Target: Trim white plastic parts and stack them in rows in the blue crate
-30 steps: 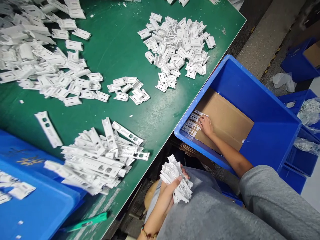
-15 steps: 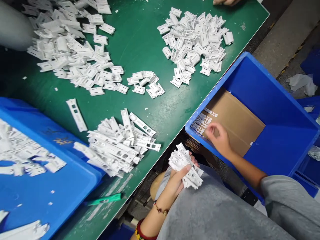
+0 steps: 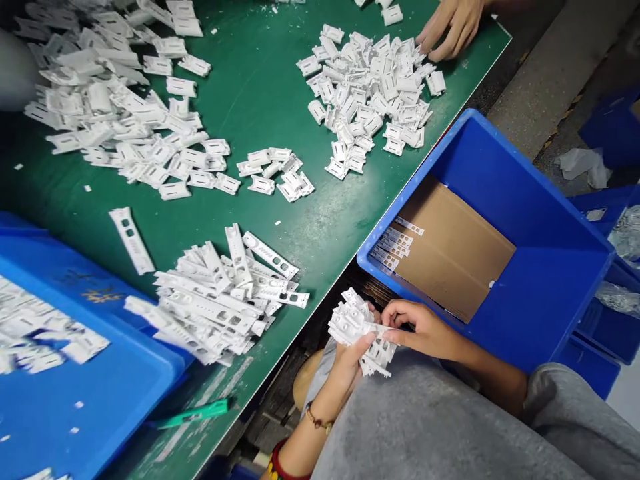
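Note:
My left hand (image 3: 353, 363) is closed around a stack of white plastic strips (image 3: 357, 330), held over my lap just off the table edge. My right hand (image 3: 423, 328) has its fingers pinched on the right side of that same stack. Beside it stands a blue bin (image 3: 530, 220) lined with brown cardboard (image 3: 460, 250), where several white strips (image 3: 393, 241) lie in a row at the near left corner. A heap of long white strips (image 3: 220, 297) rests on the green table (image 3: 260, 100) close to my left hand.
Piles of small white clips lie at the far left (image 3: 110, 100), the middle (image 3: 273, 170) and the far right (image 3: 373, 93), where another person's hand (image 3: 450, 27) touches the pile. A blue tray (image 3: 75, 373) with parts sits near left. A green-handled tool (image 3: 193, 415) lies by the table's edge.
My right hand left the blue bin and came back to the stack in my left hand, now pinching it. Another person's hand reached further onto the far-right clip pile.

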Demonstrator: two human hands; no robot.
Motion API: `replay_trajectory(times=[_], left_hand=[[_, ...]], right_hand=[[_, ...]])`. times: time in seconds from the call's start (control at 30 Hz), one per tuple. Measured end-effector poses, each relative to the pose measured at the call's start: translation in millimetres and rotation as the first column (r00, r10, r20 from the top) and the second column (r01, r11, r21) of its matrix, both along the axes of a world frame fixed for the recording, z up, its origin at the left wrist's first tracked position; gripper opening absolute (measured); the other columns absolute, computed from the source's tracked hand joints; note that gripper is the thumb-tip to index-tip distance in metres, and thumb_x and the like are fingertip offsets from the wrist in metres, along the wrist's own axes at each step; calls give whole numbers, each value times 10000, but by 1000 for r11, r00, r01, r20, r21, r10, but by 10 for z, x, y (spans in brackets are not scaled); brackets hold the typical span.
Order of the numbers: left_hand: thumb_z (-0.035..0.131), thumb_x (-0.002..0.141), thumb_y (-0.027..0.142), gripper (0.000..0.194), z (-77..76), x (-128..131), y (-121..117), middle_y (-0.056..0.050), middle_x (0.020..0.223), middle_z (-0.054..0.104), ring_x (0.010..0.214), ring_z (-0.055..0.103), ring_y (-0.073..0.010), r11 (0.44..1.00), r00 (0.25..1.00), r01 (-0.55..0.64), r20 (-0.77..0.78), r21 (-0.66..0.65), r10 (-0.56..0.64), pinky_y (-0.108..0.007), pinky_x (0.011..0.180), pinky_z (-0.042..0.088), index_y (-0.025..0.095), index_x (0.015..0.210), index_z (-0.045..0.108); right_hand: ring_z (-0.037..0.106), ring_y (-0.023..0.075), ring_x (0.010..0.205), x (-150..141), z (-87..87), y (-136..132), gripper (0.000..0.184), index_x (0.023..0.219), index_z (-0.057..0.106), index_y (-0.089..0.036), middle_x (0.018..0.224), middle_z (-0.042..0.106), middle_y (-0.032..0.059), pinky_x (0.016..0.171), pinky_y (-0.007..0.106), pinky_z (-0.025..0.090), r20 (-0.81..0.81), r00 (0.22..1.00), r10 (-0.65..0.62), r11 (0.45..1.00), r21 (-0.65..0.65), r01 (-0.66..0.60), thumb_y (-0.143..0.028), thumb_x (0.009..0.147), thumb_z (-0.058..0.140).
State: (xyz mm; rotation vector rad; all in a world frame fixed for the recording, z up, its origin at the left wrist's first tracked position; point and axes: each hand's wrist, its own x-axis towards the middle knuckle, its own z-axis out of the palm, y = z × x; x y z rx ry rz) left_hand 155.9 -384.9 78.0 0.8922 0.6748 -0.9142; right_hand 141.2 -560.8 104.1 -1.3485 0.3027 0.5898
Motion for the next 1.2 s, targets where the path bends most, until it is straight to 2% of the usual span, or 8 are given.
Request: replay_trajectory(times=[0.27, 0.5, 0.67, 0.73, 0.83, 0.9, 1.0, 1.2], left_hand=[[893, 520, 375, 648, 22, 78, 11, -30, 888, 639, 831, 624, -238, 996, 997, 63, 50, -65, -60, -367, 783, 535, 223, 1105, 658], [903, 484, 302, 474, -32, 150, 44, -29, 808, 658, 810, 619, -252, 972, 948, 218, 218, 85, -231, -369, 820, 506, 232, 904, 695], [898, 500, 503, 481, 7, 122, -17, -18, 692, 602, 610, 548, -192, 950, 957, 259, 176, -173, -229, -372, 678, 512, 244, 846, 687], [893, 500, 545, 518, 55, 119, -63, 5, 646, 546, 535, 486, -149, 939, 979, 197, 116, -281, -170, -360, 628, 493, 237, 848, 664], [914, 496, 488, 519, 101, 140, -101, 20, 626, 498, 524, 469, -129, 939, 991, 127, 78, -319, -107, -346, 625, 471, 221, 850, 643], [912, 514, 469, 524, 102, 149, -98, 17, 647, 506, 539, 469, -125, 939, 993, 114, 71, -324, -96, -340, 635, 458, 211, 880, 641], [907, 540, 451, 527, 79, 132, -70, 15, 673, 518, 569, 472, -128, 941, 995, 97, 49, -323, -85, -339, 654, 454, 206, 925, 641], [864, 652, 358, 456, 22, 84, 0, 13, 754, 546, 655, 512, -127, 922, 999, 17, 51, -388, 3, -342, 744, 492, 214, 1024, 645]], right_hand=[[538, 91, 638, 264, 86, -239, 335, 864, 583, -175, 882, 614, 12, 565, 221, 456, -131, 975, 178, 966, 213, -148, -483, 819, 704], [597, 124, 767, 376, 179, -412, 96, 981, 562, -203, 816, 633, -20, 737, 249, 445, 41, 875, 482, 876, -29, -481, -273, 922, 587], [576, 142, 847, 391, 80, -548, 330, 1075, 630, -159, 962, 642, 43, 768, 258, 440, 84, 814, 575, 793, 188, -580, -444, 974, 499], [556, 141, 786, 400, -125, -709, 460, 1071, 658, -150, 906, 627, 41, 733, 258, 436, 26, 882, 471, 872, 136, -470, -542, 982, 435], [530, 169, 763, 491, -724, -1074, 487, 1153, 652, -183, 844, 598, 35, 729, 278, 438, 55, 989, 137, 925, -365, -107, -537, 1004, 352], [535, 240, 968, 607, -1257, -1307, 388, 1154, 651, -196, 1022, 628, 89, 894, 355, 432, 221, 974, 45, 651, -746, 139, -454, 988, 414], [508, 299, 1057, 775, -2008, -1491, 327, 1159, 654, -160, 1131, 617, 157, 961, 441, 413, 167, 978, 123, 294, -948, 124, -306, 962, 437], [379, 352, 1301, 746, -2668, -1440, 499, 1410, 488, -88, 1437, 424, 231, 1072, 522, 343, 123, 974, 192, 219, -972, 80, -290, 958, 426]])
